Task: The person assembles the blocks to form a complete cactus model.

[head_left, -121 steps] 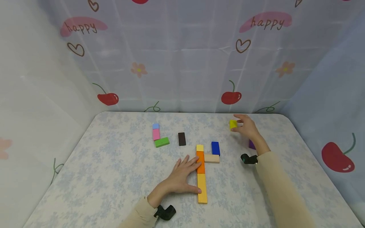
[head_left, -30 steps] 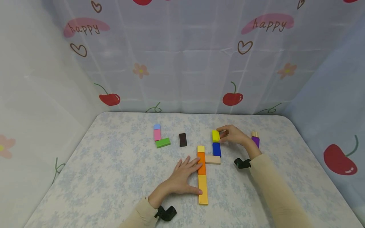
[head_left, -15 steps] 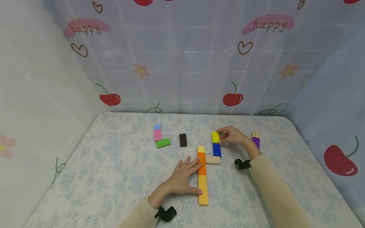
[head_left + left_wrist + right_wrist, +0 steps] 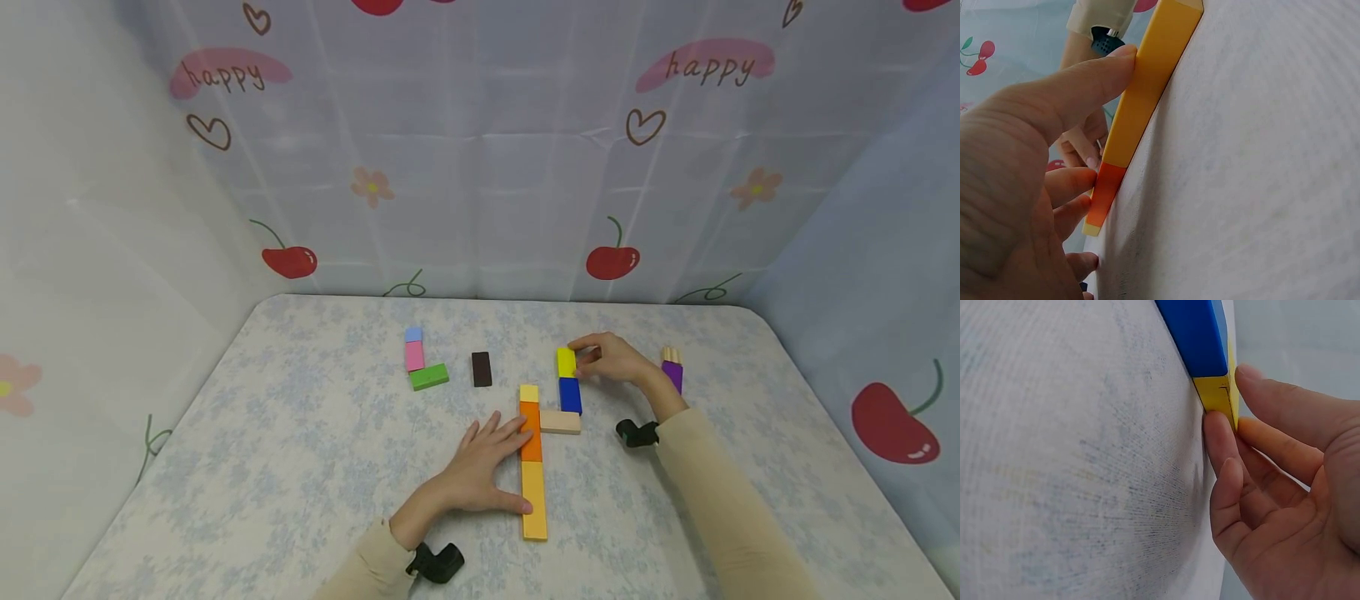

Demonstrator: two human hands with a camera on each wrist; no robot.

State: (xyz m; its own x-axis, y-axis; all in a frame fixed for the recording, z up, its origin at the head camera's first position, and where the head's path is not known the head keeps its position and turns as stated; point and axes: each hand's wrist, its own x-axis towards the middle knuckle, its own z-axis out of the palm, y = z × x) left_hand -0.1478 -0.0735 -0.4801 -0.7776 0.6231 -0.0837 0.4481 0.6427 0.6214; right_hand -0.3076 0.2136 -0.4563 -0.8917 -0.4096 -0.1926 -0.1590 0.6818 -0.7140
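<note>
In the head view my left hand (image 4: pixel 474 473) lies flat with fingers spread. Its thumb touches a long amber block (image 4: pixel 535 521), and its fingers touch an orange block (image 4: pixel 531 446) lined up beyond it. A small pale yellow block (image 4: pixel 529 392) caps that row. A beige block (image 4: pixel 561 422) sticks out rightward from the orange one. Behind its right end lies a blue block (image 4: pixel 570 396). My right hand (image 4: pixel 617 360) pinches a bright yellow block (image 4: pixel 566 362) set end to end with the blue one. In the right wrist view the yellow block (image 4: pixel 1215 392) meets the blue block (image 4: pixel 1200 337).
Left of centre, a light blue block (image 4: pixel 413 334), a pink block (image 4: pixel 415 356) and a green block (image 4: pixel 429 377) lie together. A dark brown block (image 4: pixel 482 369) lies alone. At the right, a purple block (image 4: pixel 672 375) sits with several thin beige sticks (image 4: pixel 671 355).
My right hand has brought the yellow block from the back right to the far end of the blue block, nudging it closer and slightly left. My left hand keeps its place.
</note>
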